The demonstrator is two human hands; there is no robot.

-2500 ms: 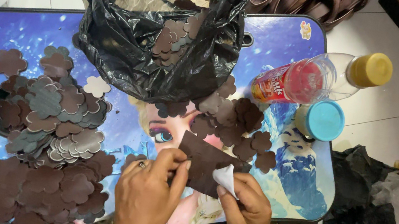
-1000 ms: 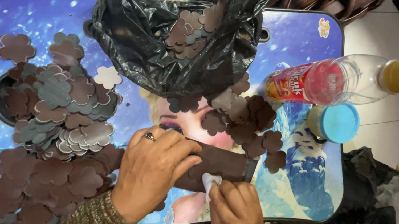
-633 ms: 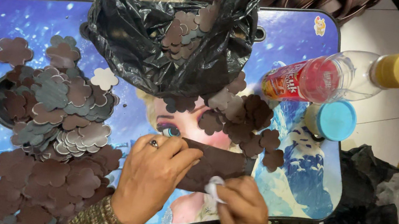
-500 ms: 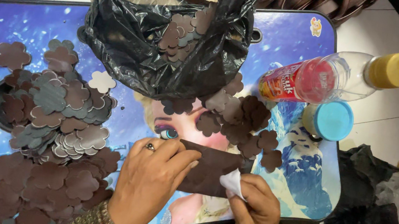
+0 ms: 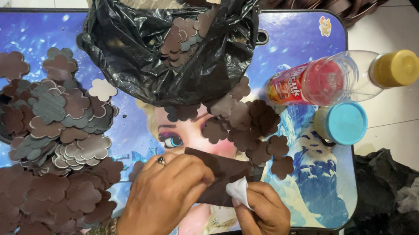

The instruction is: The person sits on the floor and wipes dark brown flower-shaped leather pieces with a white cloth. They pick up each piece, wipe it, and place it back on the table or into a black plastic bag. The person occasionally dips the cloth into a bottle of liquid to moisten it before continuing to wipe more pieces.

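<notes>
On the blue cartoon-printed lap table (image 5: 35, 37), the left hand (image 5: 165, 195) pressed down on a dark brown sheet (image 5: 223, 173), fingers curled over its edge. Beside it, the right hand (image 5: 266, 220) pinched a small white backing piece (image 5: 238, 191) against the sheet, near piles of brown flower-shaped cutouts (image 5: 51, 165).

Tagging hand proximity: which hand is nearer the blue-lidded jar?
Right. The right hand lies below and left of the blue-lidded jar, pinching a white scrap against the brown strip. The left hand sits farther left, pressing the strip.
</notes>
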